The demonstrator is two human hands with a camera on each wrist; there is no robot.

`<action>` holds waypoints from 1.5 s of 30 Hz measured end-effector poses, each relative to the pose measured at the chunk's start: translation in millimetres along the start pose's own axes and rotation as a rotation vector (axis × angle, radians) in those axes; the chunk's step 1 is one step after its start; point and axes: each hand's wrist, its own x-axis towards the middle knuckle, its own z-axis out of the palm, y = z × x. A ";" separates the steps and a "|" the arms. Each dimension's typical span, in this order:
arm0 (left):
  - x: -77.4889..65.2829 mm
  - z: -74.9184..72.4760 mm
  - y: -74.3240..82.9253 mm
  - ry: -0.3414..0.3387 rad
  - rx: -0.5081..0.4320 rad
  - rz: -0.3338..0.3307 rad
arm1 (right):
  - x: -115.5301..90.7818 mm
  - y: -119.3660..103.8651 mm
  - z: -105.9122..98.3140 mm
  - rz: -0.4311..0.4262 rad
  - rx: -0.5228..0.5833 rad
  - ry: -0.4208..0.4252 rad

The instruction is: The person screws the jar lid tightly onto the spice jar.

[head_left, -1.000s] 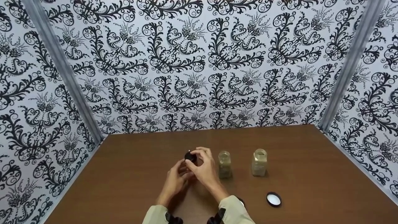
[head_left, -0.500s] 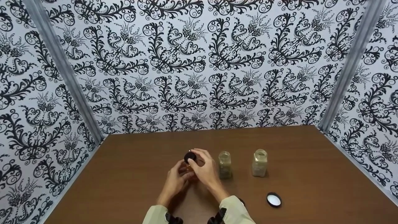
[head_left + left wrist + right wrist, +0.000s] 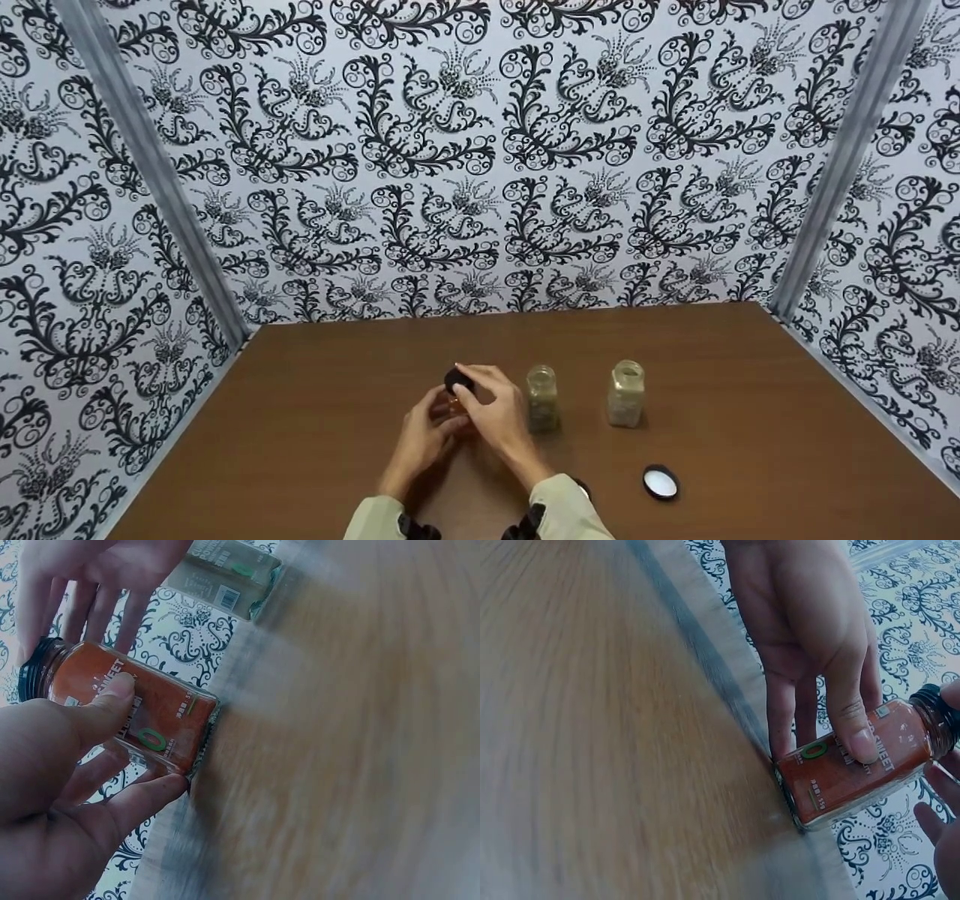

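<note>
A square glass spice jar (image 3: 169, 716) of orange-red powder stands upright on the table, with a printed "SWEET" label. My left hand (image 3: 421, 439) grips its body, thumb across the label in the left wrist view. The black lid (image 3: 456, 379) sits at the jar's mouth. My right hand (image 3: 495, 411) pinches the lid from the right between thumb and fingers. In the head view the hands hide most of the jar. Just right of my right hand stands an uncapped spice jar (image 3: 543, 401) with greenish-brown contents.
Another uncapped jar (image 3: 626, 397) of pale greenish powder stands farther right. A black lid with a white inside (image 3: 661, 481) lies upturned near the front right. Part of another dark lid (image 3: 583, 489) shows beside my right sleeve. Patterned walls (image 3: 465, 187) enclose the brown table (image 3: 330, 390).
My right hand's fingers have shifted round the lid, the fingers now lying straighter past its far side and the thumb higher on it. The left hand and the other jars have stayed put.
</note>
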 end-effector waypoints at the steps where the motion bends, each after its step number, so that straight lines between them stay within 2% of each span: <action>1: -0.2 -0.1 -0.2 -0.001 -0.004 0.006 | -0.1 0.4 0.5 -0.009 0.000 0.007; 6: -0.7 -0.8 -0.1 0.004 -0.010 0.042 | 0.7 0.9 2.1 -0.026 -0.018 0.037; 18: -1.2 0.2 -1.0 0.009 0.006 0.056 | 0.6 -5.1 5.9 -0.017 -0.094 0.096; 25: -1.7 -0.7 -0.8 -0.004 0.016 0.035 | 0.1 -7.3 3.8 0.005 -0.105 0.059; 32: -2.9 -2.7 -0.6 -0.023 0.018 0.016 | 1.0 -6.9 0.8 -0.023 -0.037 -0.003; 40: -2.3 -2.2 -1.2 -0.025 0.012 0.021 | 2.2 -7.1 2.4 -0.001 -0.046 0.011; 45: -1.0 -1.5 -1.3 -0.018 0.016 0.033 | 2.9 -6.5 1.7 -0.020 -0.072 0.023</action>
